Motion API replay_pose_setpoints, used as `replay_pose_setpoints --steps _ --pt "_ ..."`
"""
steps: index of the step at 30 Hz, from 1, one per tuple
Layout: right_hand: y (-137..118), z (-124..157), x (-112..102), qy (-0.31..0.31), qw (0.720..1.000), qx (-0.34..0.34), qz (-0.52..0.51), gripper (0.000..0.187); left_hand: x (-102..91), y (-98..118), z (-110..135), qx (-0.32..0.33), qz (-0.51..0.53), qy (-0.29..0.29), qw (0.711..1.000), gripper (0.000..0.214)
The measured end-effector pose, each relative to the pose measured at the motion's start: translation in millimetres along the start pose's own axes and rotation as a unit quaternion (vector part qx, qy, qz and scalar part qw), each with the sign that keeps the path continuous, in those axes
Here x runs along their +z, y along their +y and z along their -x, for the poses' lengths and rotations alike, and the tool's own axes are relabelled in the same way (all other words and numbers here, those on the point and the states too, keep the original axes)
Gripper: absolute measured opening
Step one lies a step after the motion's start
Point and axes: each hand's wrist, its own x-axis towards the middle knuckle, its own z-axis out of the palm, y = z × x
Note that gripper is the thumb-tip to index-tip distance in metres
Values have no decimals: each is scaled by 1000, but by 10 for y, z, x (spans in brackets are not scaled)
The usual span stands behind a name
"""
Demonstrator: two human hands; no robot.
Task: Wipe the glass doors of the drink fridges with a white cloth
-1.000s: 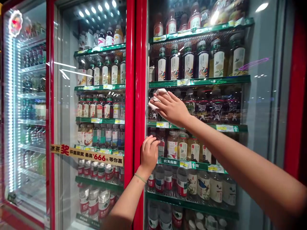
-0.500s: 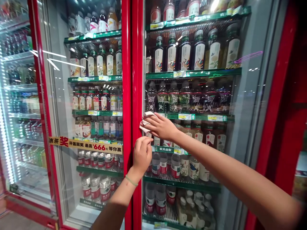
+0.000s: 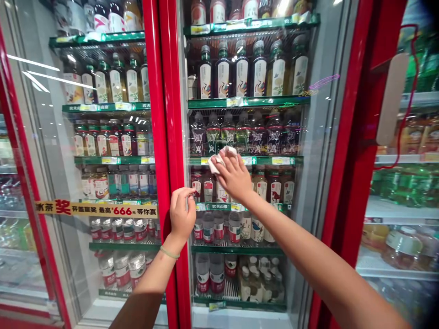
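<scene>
I am holding my right hand [image 3: 236, 178] just below and right of the centre, its fingers spreading over a white cloth [image 3: 214, 166]. The cloth is lying at the centre, with folds showing above the fingers and past their tips on the left. My right grip is clamping the cloth flat-handed, up against the glass [image 3: 320, 123] of the right door. The right forearm is slanting up from the lower right corner.

My left hand [image 3: 183, 212] is sitting below and left of the centre, by the red post [image 3: 174, 91] between the doors. Its fingers are curling, but I am unable to tell whether the thumb and fingertips are meeting. A pale green band [image 3: 169, 252] is circling the left wrist.

Behind the glass, dark bottles [image 3: 274, 137] are standing in a row just above the cloth. White-labelled bottles [image 3: 242, 73] are lining the shelf over them, at the upper centre, and red-labelled bottles [image 3: 203, 274] are standing at the lower centre. Green rails [image 3: 236, 249] are edging the shelves.

At mid-left, a yellow strip [image 3: 98, 209] with red and black lettering is crossing the left door. At the upper right, a beige plate [image 3: 393, 100] is hanging beside a red cord [image 3: 408, 119].
</scene>
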Motion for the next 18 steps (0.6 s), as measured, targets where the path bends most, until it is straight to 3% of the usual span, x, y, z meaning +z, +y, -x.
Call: replay_pose_setpoints --steps 4,5,8,9,10,13,14,15,18 --pt "180 112 -71 -61 982 -175 -24 64 122 89 -6 20 11 -19 1000 23" --pt "244 142 -95 -61 985 -163 -18 64 142 101 2 24 13 -25 999 23" --pt "397 256 -156 -4 999 19 27 63 194 126 40 14 17 -21 1000 23" --pt "426 312 -167 10 998 47 39 64 216 135 56 6 19 -17 1000 23" --pt "450 375 -176 9 998 33 47 63 243 146 73 1 23 -17 1000 23" --pt "536 566 -217 -53 987 -143 46 59 350 201 111 16 32 -44 998 25" --pt "575 617 -241 -66 982 -167 49 58 392 225 115 30 35 -55 997 26" --pt "617 660 -270 -66 985 -151 58 57 435 252 113 45 38 -61 996 27" --pt "728 770 -348 -19 994 19 102 60 566 341 80 72 52 -56 994 29"
